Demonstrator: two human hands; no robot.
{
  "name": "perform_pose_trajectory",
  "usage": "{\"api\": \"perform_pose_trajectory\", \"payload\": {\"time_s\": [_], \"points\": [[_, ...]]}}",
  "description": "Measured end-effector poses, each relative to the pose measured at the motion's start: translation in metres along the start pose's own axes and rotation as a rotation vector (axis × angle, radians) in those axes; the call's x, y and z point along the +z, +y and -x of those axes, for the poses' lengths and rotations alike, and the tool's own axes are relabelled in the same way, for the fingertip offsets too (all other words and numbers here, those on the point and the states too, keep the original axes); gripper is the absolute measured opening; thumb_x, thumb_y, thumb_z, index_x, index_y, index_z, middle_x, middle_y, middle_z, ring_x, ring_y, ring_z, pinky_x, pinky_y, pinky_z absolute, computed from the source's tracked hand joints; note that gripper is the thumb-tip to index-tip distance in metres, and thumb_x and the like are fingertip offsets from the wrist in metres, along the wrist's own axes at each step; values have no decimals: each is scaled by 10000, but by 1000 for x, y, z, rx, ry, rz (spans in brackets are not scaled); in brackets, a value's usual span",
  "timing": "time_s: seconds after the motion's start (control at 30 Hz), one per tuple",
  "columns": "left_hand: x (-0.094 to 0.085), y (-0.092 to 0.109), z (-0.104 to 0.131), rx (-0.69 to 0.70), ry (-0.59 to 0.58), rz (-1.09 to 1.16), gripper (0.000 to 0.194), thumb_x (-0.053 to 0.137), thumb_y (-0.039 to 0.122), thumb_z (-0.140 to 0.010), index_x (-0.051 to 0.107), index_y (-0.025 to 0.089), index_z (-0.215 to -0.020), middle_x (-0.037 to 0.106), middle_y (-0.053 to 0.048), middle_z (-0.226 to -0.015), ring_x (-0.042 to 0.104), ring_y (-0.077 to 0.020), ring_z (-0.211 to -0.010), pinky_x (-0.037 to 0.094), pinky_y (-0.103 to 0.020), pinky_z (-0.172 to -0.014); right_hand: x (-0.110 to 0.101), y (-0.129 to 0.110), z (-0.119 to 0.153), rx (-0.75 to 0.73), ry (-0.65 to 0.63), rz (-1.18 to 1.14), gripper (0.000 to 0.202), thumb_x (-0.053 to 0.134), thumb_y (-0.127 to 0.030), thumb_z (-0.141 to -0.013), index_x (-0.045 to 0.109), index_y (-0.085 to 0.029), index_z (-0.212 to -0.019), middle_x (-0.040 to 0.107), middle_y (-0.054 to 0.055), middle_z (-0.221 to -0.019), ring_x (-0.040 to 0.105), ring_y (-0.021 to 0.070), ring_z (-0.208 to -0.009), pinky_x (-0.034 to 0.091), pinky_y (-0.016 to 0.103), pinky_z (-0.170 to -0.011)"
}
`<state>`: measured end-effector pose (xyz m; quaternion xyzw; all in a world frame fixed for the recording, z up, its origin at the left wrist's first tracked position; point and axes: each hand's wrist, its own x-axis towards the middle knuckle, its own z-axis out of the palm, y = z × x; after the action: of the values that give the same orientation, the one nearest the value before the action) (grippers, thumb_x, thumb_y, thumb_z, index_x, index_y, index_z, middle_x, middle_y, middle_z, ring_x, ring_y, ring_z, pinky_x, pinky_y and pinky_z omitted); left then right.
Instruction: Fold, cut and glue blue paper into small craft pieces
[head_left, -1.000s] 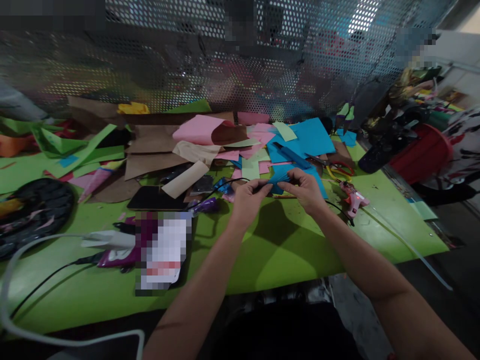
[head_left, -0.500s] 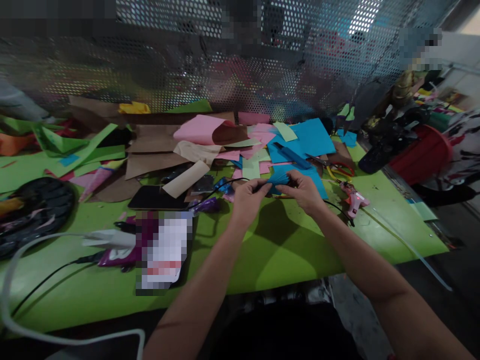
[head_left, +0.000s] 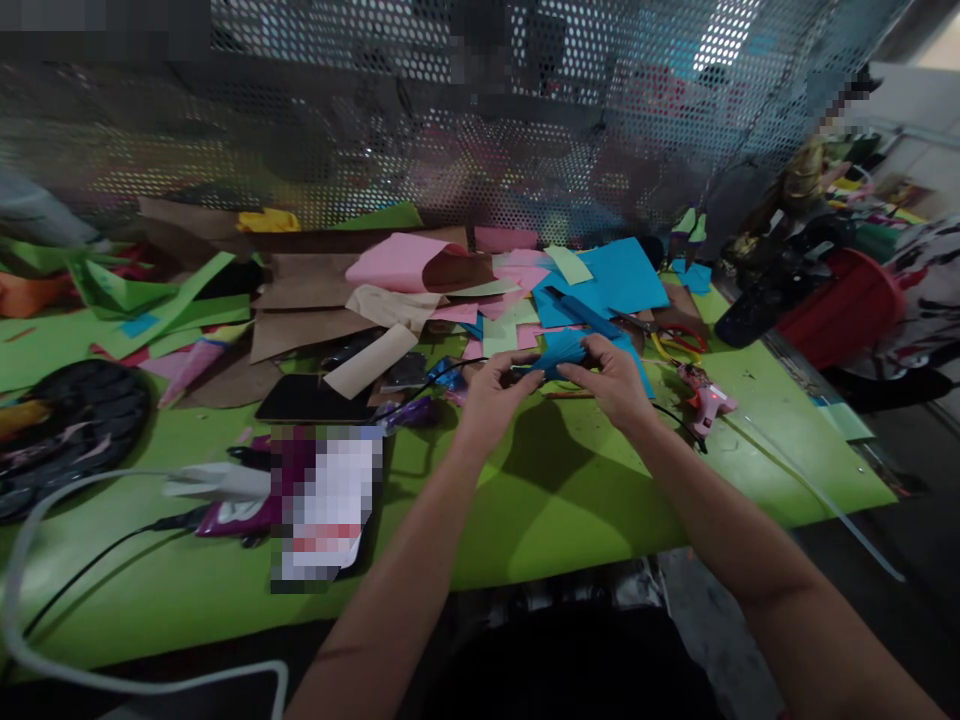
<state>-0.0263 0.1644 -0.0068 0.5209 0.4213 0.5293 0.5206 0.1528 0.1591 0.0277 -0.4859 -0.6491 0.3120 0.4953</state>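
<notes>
A piece of blue paper (head_left: 561,354), with fold lines on it, is held up between my two hands over the green tabletop. My left hand (head_left: 496,395) pinches its left end between thumb and fingers. At the right end, my right hand (head_left: 611,378) grips it the same way. Its edges are partly covered by my fingers. Just behind my hands lie larger blue sheets (head_left: 607,275) and a blue box cutter or similar blue strip (head_left: 583,312); I cannot tell which.
A pink glue gun (head_left: 709,403) with a red light and scissors (head_left: 679,343) lie right of my hands. Left are a black phone (head_left: 311,398), a rolled beige piece (head_left: 373,361) and a pixelated phone-like object (head_left: 334,510). Paper scraps cover the back, before a perforated metal panel (head_left: 420,150).
The blue paper has tilted, so more of its flat face shows between my hands. My right hand has shifted slightly to the right; the objects on the table stay in place.
</notes>
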Motion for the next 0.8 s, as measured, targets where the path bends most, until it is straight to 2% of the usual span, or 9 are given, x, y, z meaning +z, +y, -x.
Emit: {"api": "perform_pose_trajectory", "payload": {"time_s": [0.13,0.3,0.53,0.67,0.8], "points": [[-1,1,0,-55,-67,28,328,797,415,-709,743,172,-923,738,-23,-821,660,-145,-745,522,-272,-738,-1,0,-1,-33,6,38,283,745,-365,-734,529,-206,-642,458,-7,-760,417,148,-715,368,278,-633],[1,4,1,-17,-30,19,251,796,388,-693,742,171,-806,726,-14,-752,638,-143,-710,509,-271,-712,0,1,0,-42,7,32,291,736,-364,-743,512,-205,-648,473,-9,-767,435,138,-706,381,277,-644],[3,6,2,60,27,-58,239,797,393,-686,732,175,-762,711,-5,-712,605,-141,-675,486,-269,-662,4,8,2,107,-103,-151,268,724,-423,-781,571,-204,-770,548,-22,-702,483,147,-677,397,290,-641],[3,5,2,56,4,-40,239,775,382,-708,728,168,-803,714,-7,-738,616,-137,-692,498,-269,-686,4,7,1,95,-95,-152,271,730,-426,-773,578,-201,-781,586,-14,-732,507,156,-711,426,300,-681],[3,3,0,-33,-59,69,370,803,399,-676,709,166,-947,734,-19,-813,662,-151,-733,542,-300,-744,3,4,1,58,-69,-116,273,728,-404,-756,541,-207,-725,545,-24,-702,484,148,-698,409,287,-666]]}}
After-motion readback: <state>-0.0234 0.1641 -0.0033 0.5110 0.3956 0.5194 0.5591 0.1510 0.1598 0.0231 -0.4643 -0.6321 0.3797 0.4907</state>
